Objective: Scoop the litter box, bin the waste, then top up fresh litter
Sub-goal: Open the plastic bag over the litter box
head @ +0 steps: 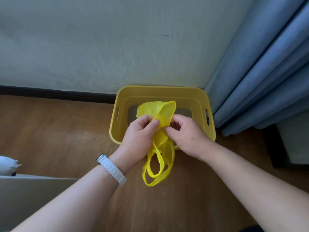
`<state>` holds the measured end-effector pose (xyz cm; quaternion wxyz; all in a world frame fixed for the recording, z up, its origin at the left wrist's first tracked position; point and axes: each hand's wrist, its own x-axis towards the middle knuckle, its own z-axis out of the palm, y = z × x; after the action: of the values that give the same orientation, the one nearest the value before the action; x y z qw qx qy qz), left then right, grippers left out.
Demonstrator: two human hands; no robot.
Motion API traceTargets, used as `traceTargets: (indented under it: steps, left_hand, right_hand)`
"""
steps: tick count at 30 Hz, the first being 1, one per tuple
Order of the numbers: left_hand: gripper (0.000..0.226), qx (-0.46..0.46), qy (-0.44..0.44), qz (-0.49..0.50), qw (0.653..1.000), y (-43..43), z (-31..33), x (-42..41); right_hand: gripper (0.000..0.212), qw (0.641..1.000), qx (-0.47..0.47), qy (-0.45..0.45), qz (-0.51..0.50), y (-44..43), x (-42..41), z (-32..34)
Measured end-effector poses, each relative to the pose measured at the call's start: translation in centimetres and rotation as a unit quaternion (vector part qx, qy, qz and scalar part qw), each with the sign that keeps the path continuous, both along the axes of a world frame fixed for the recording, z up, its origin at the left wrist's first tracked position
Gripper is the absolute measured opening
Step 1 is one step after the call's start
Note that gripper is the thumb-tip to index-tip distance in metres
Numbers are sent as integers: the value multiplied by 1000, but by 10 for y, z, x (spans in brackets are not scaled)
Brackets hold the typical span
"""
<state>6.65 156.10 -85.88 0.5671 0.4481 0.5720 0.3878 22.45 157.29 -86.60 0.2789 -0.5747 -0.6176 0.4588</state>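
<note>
Nearest the camera, a pale flat panel runs off the lower left edge, with a white object beyond it only partly in view. A white watch band wraps the left wrist. The left hand and right hand each close a pinching grip on a thin yellow plastic bag, its handle loops hanging down over the wooden floor. Behind it sits the yellow litter box against the wall, beside a blue curtain; its contents are mostly hidden. No writing is readable.

Bare forearms, white ribbed watch band on left wrist
</note>
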Motion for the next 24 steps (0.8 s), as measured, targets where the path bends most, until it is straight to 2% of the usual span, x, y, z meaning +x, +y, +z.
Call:
traceTargets:
  steps: [4,7,10,12,15,18,20,22,24]
  left_hand:
    - [24,11,80,38,996,8,-4,-9]
    - [21,18,135,88,987,16,-8,-19]
    - [15,1,148,133,980,26,-8,-31]
    - [12,-34,97,167,981,32,-7,-39]
    - [11,-100,-66,212,970,37,0,-39]
    - [17,-135,-209,211,945,42,8,-37]
    - [16,-134,-235,184,945,43,9,-38]
    - [7,-109,-159,143,971,42,8,-41]
    - [8,-56,-7,73,996,39,3,-44]
  right_hand:
    - [7,998,24,-60,-14,4,15,-1]
    - [8,995,34,-68,-57,10,27,-2]
    - [9,993,38,-81,-79,17,37,-4]
    - [10,990,45,-103,-88,21,44,-5]
    - [12,986,52,-133,-89,21,49,-6]
    - [11,984,59,-148,-80,20,49,-8]
    - [10,982,69,-142,-100,22,50,-9]
    - [9,978,74,-122,-149,28,55,-11]
    - [11,971,74,-106,-199,34,61,-13]
